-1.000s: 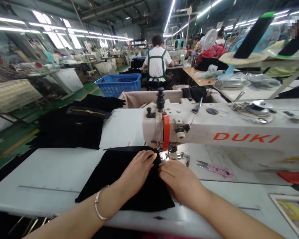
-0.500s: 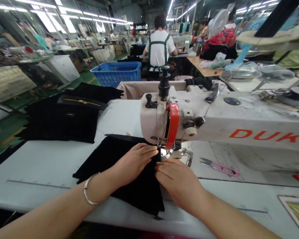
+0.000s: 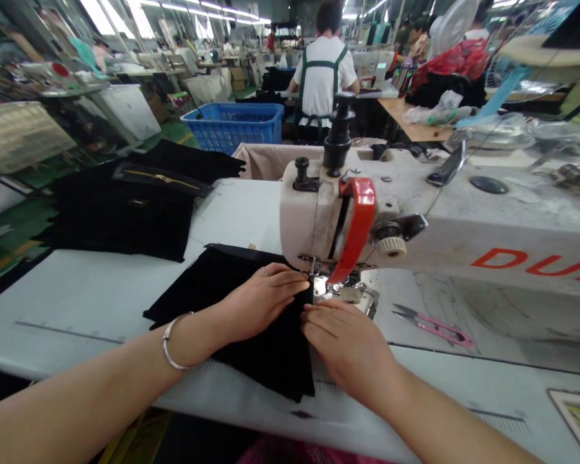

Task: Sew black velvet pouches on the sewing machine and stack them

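A black fabric piece (image 3: 265,361) lies on the sewing machine's bed, its right edge running up to the presser foot beside the metal plate. My left hand (image 3: 265,299) rests flat on the fabric, fingers stretched toward the needle area. Pressed together at the fabric's right edge are the fingers of my right hand (image 3: 343,341); its thumb is hidden. The white sewing machine (image 3: 430,225) has a red guard (image 3: 360,219) in front of its needle bar. The needle tip cannot be made out.
Pink-handled thread snips (image 3: 432,324) lie right of my right hand. A stack of black pieces (image 3: 145,225), the top one with a gold zipper, is at the left. Behind stand a blue basket (image 3: 234,125) and a seated person (image 3: 323,77).
The view has shifted and tilted slightly. The fabric's near corner sits a little farther from the table's front edge. Both hands keep nearly the same places on the fabric.
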Available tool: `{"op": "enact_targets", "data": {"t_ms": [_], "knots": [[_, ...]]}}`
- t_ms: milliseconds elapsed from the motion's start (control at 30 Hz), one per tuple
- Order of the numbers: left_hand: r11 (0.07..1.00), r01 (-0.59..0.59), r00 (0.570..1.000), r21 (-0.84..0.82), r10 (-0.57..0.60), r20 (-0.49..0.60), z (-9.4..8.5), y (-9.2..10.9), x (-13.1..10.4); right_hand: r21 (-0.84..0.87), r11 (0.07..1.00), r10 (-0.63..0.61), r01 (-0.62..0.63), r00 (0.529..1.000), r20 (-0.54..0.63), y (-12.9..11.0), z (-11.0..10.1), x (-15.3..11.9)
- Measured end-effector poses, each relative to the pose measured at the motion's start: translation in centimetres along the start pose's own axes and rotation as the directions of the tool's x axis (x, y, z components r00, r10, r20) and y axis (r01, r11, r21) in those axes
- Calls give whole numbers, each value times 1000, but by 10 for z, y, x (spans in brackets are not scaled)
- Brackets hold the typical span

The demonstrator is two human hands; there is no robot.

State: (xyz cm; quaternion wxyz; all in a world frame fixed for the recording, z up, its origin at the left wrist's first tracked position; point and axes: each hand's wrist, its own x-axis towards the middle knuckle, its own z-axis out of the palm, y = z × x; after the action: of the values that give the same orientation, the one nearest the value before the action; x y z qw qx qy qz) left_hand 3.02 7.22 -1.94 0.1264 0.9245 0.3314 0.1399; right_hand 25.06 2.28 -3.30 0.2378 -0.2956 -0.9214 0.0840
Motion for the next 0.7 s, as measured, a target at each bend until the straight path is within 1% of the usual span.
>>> {"op": "enact_targets", "data": {"t_ms": [133,200,267,333,433,500,533,600,700], "knots": [[1000,-24,1000,9,24,-11,4,0,-1,27,999,-23,25,999,-45,0,4,-1],[1000,-14,1000,26,14,-10,4,1,-1,39,999,-20,22,998,-65,0,6,-1],[999,7,1000,35,-8,18,1,6,-4,45,999,-2,4,998,-64,-1,3,-2],[1000,15,997,20,-16,69,-5,16,-11,48,999,8,-6,999,-43,-2,-7,-6],[1000,-10,982,-20,14,187,-15,39,-33,35,996,81,-83,995,57,-4,-35,-21],[999,-4,971,-41,14,237,-19,53,-49,-37,987,163,-159,979,124,-2,-51,-32],[998,9,970,-58,6,243,-20,58,-55,-91,978,201,-189,970,139,2,-55,-35],[991,51,976,-123,-24,215,-21,62,-63,-177,954,267,-244,956,119,11,-52,-34],[947,143,984,-287,-104,145,-19,59,-67,-247,896,383,-370,924,6,26,-32,-16]]}}
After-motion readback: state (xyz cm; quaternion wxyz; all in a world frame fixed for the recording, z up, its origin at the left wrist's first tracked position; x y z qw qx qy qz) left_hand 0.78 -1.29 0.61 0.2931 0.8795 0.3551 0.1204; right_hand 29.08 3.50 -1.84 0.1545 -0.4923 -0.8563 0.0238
